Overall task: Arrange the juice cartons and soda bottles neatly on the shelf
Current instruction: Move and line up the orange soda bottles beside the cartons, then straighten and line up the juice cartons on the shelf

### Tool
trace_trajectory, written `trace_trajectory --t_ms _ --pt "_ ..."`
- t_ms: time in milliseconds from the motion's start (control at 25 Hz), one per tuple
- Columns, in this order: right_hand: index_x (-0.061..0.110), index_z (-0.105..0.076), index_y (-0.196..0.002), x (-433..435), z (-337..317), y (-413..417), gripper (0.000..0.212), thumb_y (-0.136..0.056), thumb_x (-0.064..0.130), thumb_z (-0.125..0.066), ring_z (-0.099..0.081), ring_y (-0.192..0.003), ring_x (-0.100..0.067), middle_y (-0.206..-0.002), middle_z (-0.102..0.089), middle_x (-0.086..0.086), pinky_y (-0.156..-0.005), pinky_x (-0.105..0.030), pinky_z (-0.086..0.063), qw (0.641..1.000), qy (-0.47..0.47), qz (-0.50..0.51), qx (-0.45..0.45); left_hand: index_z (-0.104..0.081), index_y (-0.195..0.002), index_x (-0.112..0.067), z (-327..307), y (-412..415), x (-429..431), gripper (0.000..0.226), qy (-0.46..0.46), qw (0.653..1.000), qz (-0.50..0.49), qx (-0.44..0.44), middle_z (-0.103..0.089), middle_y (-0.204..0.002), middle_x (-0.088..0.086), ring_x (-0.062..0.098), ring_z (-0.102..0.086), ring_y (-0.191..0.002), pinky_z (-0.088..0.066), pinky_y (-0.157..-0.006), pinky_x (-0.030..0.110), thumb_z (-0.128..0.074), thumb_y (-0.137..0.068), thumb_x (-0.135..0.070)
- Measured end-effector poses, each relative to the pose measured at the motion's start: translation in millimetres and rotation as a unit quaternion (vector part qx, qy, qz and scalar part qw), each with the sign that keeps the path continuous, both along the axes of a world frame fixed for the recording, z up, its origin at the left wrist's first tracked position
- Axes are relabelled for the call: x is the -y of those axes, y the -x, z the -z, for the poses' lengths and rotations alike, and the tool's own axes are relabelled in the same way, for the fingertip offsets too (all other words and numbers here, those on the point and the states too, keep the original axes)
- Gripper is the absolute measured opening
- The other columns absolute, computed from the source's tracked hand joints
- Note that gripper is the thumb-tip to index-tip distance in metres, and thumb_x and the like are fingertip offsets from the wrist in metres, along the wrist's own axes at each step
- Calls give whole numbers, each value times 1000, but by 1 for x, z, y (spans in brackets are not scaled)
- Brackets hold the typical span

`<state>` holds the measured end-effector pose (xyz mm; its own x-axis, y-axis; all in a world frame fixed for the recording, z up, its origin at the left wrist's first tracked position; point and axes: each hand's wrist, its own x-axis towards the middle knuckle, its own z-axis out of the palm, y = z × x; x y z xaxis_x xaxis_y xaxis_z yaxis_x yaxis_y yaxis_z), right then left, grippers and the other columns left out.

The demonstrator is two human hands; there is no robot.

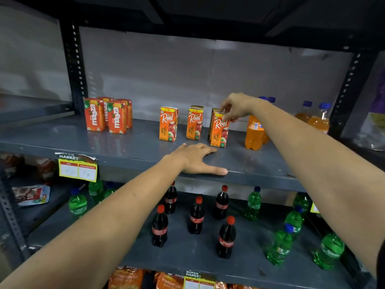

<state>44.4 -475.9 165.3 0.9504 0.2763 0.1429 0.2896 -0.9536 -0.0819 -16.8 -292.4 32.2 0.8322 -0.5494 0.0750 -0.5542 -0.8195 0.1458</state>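
Right hand (236,106) pinched top of rightmost Real apple carton (219,130), left hand (195,158) lay flat, grip wide, on grey shelf (125,147), orange soda bottle (254,133) just beside carton

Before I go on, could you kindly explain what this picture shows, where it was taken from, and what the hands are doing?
There is no machine here: a person wears a camera on the head, looking forward and down at two bare arms. The right hand pinches the top of a Real carton on the upper shelf; its grip looks closed on it. The left hand rests flat and open on that shelf's front edge. Also there: Maaza cartons, two more Real cartons and orange bottles. Below stand cola bottles and green bottles.
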Motion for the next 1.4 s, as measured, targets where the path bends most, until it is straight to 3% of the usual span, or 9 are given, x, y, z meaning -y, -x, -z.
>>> trace_trajectory --t_ms 120,240,400,680,880,960,1080,1200,1400 --pt "13 -58 -121 2 4 -2 40 -83 21 -67 -67 -83 -19 -115 -64 -11 -60 -24 -53 1000 4 -1 19 -21 -148 -37 -1 2 0 115 -3 1000 3 3 -23 -158 -5 22 -24 -144 -11 -116 56 -26 -51 -98" --pt "15 -60 -119 1 3 -1 45 -79 30 -71 -64 -98 -25 -116 -64 -9 -80 -35 -54 998 47 -17 47 -28 -147 -34 -4 7 -2 106 9 1000 2 16 -30 -155 -4 22 -30 -140 -19 -114 53 -31 -59 -94" --pt "14 -66 -107 -5 -6 2 40 -76 38 -73 -58 -87 -20 -106 -69 -9 -75 -31 -46 994 55 -15 94 -47 -137 -27 -5 13 -17 87 69 997 -3 25 -48 -142 1 22 -45 -128 -38 -104 45 -35 -72 -84" --pt "12 -70 -92 -84 -4 11 27 -80 37 -68 -59 -79 -17 -94 -71 -9 -70 -28 -45 980 -22 -60 187 -70 -81 -19 -18 5 -122 34 110 982 -50 143 -70 -84 -1 19 -63 -81 -52 -70 33 -63 -80 -52" --pt "12 -72 -93 -187 16 8 32 -75 39 -72 -65 -86 -19 -93 -73 -7 -74 -23 -43 968 -139 -72 194 -68 -60 -16 -36 -34 -258 28 241 936 -144 211 -69 -64 0 16 -65 -67 -51 -68 28 -74 -74 -39" --pt "10 -69 -102 -228 25 -4 40 -75 39 -72 -63 -97 -25 -104 -70 -11 -82 -28 -45 969 -126 -48 204 -68 -60 -17 -40 -55 -306 25 330 902 -170 220 -67 -61 -1 11 -60 -59 -49 -64 22 -79 -71 -37" --pt "9 -63 -108 -250 31 -16 45 -74 36 -74 -59 -105 -33 -113 -64 -14 -89 -39 -50 987 11 42 152 -69 -63 -18 -40 -82 -343 22 403 877 -176 194 -64 -59 -6 3 -54 -54 -39 -53 4 -82 -69 -35" --pt "8 -67 -101 -243 33 -18 24 -77 9 -67 -62 -101 -32 -109 -67 -15 -84 -35 -51 988 52 68 128 -71 -69 -14 -38 -107 -356 20 425 876 -152 171 -69 -68 -1 2 -56 -56 -42 -54 6 -83 -69 -30" --pt "11 -72 -97 -239 26 -4 31 -73 -6 -64 -64 -89 -19 -97 -71 -6 -74 -23 -46 991 33 25 127 -63 -83 -12 -32 -127 -359 42 423 878 -151 165 -65 -78 0 10 -59 -68 -48 -64 20 -86 -61 -39"
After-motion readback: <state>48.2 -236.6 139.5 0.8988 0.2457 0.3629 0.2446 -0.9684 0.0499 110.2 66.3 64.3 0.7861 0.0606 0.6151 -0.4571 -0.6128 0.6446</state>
